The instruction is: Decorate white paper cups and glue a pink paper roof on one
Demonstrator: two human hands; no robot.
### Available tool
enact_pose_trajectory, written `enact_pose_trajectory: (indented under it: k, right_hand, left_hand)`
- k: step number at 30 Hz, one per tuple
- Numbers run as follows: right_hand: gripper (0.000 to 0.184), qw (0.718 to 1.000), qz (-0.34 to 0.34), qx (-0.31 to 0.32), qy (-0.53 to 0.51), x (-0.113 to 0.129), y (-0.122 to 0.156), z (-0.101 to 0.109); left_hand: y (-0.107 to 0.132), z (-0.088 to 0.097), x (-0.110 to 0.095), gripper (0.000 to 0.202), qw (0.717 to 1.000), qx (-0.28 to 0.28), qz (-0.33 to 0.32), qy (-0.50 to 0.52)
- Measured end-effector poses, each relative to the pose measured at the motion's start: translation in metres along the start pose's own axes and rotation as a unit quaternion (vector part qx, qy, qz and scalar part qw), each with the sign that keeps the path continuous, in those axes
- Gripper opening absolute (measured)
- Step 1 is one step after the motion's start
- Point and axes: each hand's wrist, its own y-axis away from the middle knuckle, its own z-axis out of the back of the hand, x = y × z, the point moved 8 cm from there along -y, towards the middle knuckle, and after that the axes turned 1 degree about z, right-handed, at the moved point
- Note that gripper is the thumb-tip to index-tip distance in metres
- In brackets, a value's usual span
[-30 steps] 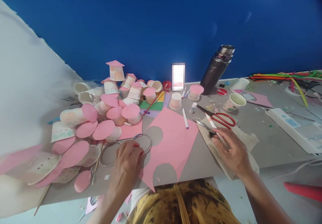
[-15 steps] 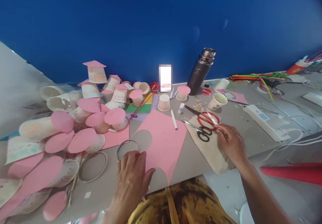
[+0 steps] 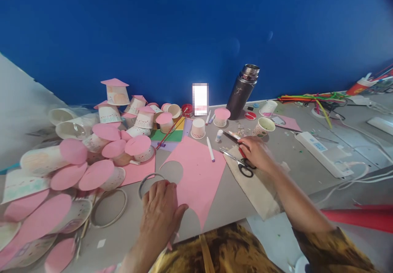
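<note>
My left hand [image 3: 161, 209] lies palm down near the table's front edge, thumb spread. Its fingertips cover part of a grey ring [image 3: 141, 186], beside the cut-out pink sheet [image 3: 201, 170]. A bit of pink paper shows under its wrist side. My right hand [image 3: 254, 152] has its fingers curled over the red handle of a pair of scissors [image 3: 241, 152], whose dark blades [image 3: 230, 136] point left. Just below it, black-handled scissors [image 3: 245, 170] lie on a beige cloth [image 3: 260, 195]. A white marker [image 3: 210, 149] rests on the pink sheet, and a glue stick [image 3: 219, 136] stands behind.
Many paper cups with pink paper discs [image 3: 98, 173] crowd the left side, near another ring [image 3: 109, 208]. A dark open flask [image 3: 242, 93] stands at the wall beside a bright phone [image 3: 200, 99]. At right are a green-lined cup [image 3: 264, 126], power strip [image 3: 321, 154] and pipe cleaners [image 3: 307, 98].
My right hand has moved left and slightly away from me, from beside the red-handled scissors onto their handles. My left hand stays on the ring. The view has shifted slightly.
</note>
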Motion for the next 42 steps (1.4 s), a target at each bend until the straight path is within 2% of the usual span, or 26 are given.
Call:
enact_pose_trajectory:
  k: [3, 7, 8, 12, 15, 18, 22, 26, 31, 33, 35, 37, 39, 40, 42]
  right_hand:
    - [0.024, 1.0, 0.024, 0.011, 0.004, 0.008, -0.011, -0.009]
    - [0.026, 0.997, 0.022, -0.071, -0.014, 0.019, 0.002, 0.009]
    - [0.026, 0.997, 0.016, -0.072, -0.033, 0.023, 0.007, 0.012]
    - [0.026, 0.994, 0.007, 0.027, -0.107, 0.048, 0.026, 0.006]
    - [0.027, 0.992, 0.003, 0.046, -0.116, 0.064, 0.032, 0.001]
    - [0.025, 0.992, 0.007, 0.066, -0.103, 0.075, 0.03, -0.005]
    - [0.025, 0.993, 0.018, 0.069, -0.094, 0.085, 0.026, -0.009]
    - [0.025, 0.988, 0.023, 0.039, -0.145, 0.093, 0.026, -0.007]
    - [0.031, 0.969, -0.017, 0.042, -0.241, 0.097, 0.018, -0.011]
    - [0.038, 0.953, -0.035, 0.052, -0.296, 0.098, 0.012, -0.013]
    - [0.05, 0.922, -0.061, 0.087, -0.373, 0.1, 0.008, -0.017]
    - [0.063, 0.861, -0.104, 0.155, -0.473, 0.104, 0.008, -0.028]
    - [0.067, 0.79, -0.151, 0.208, -0.556, 0.108, 0.011, -0.037]
    - [0.065, 0.762, -0.171, 0.219, -0.585, 0.11, 0.012, -0.039]
    - [0.053, 0.725, -0.198, 0.219, -0.622, 0.112, 0.012, -0.04]
  left_hand:
    - [-0.008, 0.001, 0.0, 0.029, 0.998, 0.051, 0.01, 0.025]
    - [-0.012, 0.006, -0.002, 0.026, 0.996, 0.061, 0.007, 0.062]
    - [-0.012, 0.006, -0.003, 0.023, 0.996, 0.055, 0.003, 0.069]
    - [-0.011, 0.001, -0.003, 0.008, 0.997, 0.017, 0.008, 0.078]
    - [-0.012, 0.001, -0.005, 0.009, 0.997, -0.009, 0.013, 0.081]
    - [-0.014, 0.011, -0.003, 0.013, 0.994, -0.017, 0.021, 0.104]
    - [-0.014, 0.034, 0.012, 0.011, 0.984, 0.007, 0.048, 0.171]
    - [-0.007, 0.046, 0.039, 0.017, 0.955, 0.099, 0.099, 0.26]
    - [0.0, 0.063, 0.063, 0.021, 0.945, 0.078, 0.089, 0.304]
    - [0.003, 0.066, 0.068, 0.022, 0.942, 0.067, 0.082, 0.32]
    - [0.006, 0.069, 0.072, 0.024, 0.94, 0.058, 0.079, 0.326]
    - [0.007, 0.073, 0.071, 0.023, 0.943, 0.055, 0.066, 0.321]
    - [0.006, 0.076, 0.065, 0.022, 0.946, 0.057, 0.043, 0.317]
    - [0.005, 0.078, 0.062, 0.021, 0.946, 0.057, 0.032, 0.317]
    - [0.0, 0.082, 0.057, 0.02, 0.948, 0.048, 0.014, 0.313]
